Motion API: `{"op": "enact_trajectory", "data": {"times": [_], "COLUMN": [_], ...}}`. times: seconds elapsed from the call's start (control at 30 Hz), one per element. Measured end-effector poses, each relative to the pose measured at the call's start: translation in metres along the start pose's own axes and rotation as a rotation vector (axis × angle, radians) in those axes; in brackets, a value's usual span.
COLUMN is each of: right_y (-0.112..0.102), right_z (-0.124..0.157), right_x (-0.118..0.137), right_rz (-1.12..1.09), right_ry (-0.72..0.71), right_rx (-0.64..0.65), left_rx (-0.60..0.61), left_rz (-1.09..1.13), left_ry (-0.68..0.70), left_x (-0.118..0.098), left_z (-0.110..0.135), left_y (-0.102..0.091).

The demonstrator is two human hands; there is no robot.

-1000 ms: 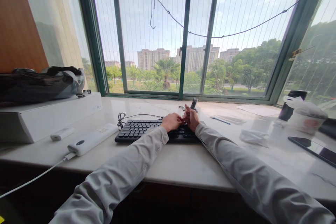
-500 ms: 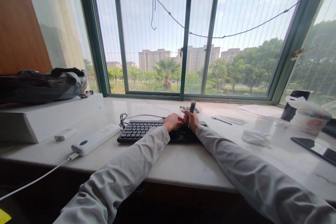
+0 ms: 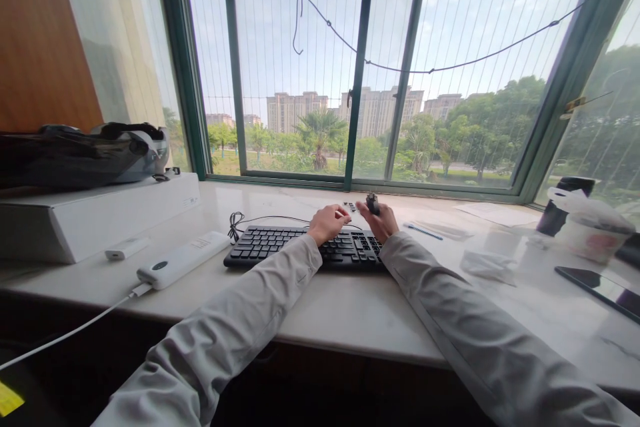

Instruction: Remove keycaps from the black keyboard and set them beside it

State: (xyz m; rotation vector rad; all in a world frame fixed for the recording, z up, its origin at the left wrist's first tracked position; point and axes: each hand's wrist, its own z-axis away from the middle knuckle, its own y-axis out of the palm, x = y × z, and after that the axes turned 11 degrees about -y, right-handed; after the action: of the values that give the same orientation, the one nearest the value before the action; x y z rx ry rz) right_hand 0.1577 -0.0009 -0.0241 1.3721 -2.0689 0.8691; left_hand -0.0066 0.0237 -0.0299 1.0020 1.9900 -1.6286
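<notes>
A black keyboard (image 3: 265, 245) lies on the white counter, its cable running behind it. My left hand (image 3: 327, 222) is above the keyboard's back edge, fingers bent and tips together; anything pinched there is too small to make out. Beside it, my right hand (image 3: 384, 220) is closed around a short black tool (image 3: 373, 203) whose end points up and away; its kind is unclear. Several small dark pieces like keycaps (image 3: 349, 206) lie on the counter just beyond the hands. My right wrist covers the keyboard's right end.
To the left are a white power bank (image 3: 183, 260) with a cable, a small white device (image 3: 127, 249) and a white box (image 3: 100, 220) under a dark bag. On the right lie a pen (image 3: 425, 231), a clear plastic wrapper (image 3: 487, 265), a phone (image 3: 600, 287) and a bagged tub (image 3: 593, 233).
My hands have come apart from each other. The right hand has moved slightly right, and its tool has tilted from upright to pointing away. More of the keyboard's right side shows.
</notes>
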Motion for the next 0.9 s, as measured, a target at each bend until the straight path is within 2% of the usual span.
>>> {"op": "enact_trajectory", "data": {"times": [0.1,0.2,0.3,0.47,0.9], "right_y": [-0.008,-0.006,-0.003,-0.004,-0.003], "right_z": [0.002,0.003,0.003,0.002,0.006], "right_x": [-0.010,-0.020,-0.025,-0.025,-0.017], "right_rz": [0.532,0.708,0.753,0.767,0.711], "right_ry": [-0.214,-0.252,-0.232,-0.216,-0.361], "right_rx": [0.112,0.275,0.325,0.285,0.278], "left_rx": [-0.078,-0.075,-0.072,-0.096,-0.145], "left_rz": [-0.026,-0.048,-0.081,-0.076,0.065], "left_ry": [0.066,0.113,0.109,0.113,0.164], "left_x": [-0.001,0.000,0.002,0.002,-0.003], "left_z": [0.002,0.004,0.005,0.004,0.010], "left_y": [0.000,0.002,0.003,0.003,-0.001]}}
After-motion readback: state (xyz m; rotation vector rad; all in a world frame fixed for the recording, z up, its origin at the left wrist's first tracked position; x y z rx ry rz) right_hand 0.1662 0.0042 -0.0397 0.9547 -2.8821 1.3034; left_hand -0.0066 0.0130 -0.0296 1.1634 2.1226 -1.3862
